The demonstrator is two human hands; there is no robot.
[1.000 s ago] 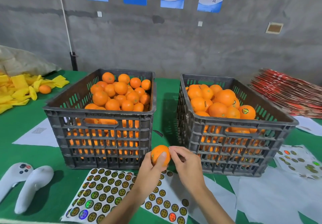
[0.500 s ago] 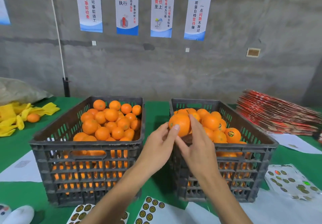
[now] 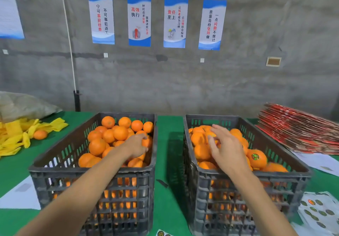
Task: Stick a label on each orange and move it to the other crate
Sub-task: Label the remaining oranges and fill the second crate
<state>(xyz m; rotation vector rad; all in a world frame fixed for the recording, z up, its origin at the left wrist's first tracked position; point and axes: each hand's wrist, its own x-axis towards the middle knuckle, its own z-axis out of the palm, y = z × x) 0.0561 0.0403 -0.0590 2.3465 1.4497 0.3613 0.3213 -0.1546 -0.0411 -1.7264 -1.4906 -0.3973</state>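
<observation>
1. The job looks mid-way: both crates hold plenty of fruit, so many oranges are judged to remain unlabelled.
2. The right crate (image 3: 245, 177) takes the finished fruit; one labelled orange (image 3: 256, 158) at its near right shows a round sticker. Labels on the others there cannot be made out.
3. The left crate (image 3: 91, 177) is the supply pile, heaped toward its far end.
4. The left hand (image 3: 136, 146) reaches into the left crate, and its grip curls round an orange (image 3: 147, 142) by the right wall, probably the next one to label.
5. The right hand (image 3: 224, 148) hovers over the right crate's pile, its grip wide, fingers spread and holding nothing.
6. Counts: two crates, two hands, and one stray orange (image 3: 40, 134) among yellow wrappers (image 3: 16, 136) at far left on the desk (image 3: 169, 144).
7. Roughly twenty oranges show on top at left and about a dozen at right; more lie hidden beneath.
8. One sticker sheet (image 3: 319, 212) lies at near right.
</observation>
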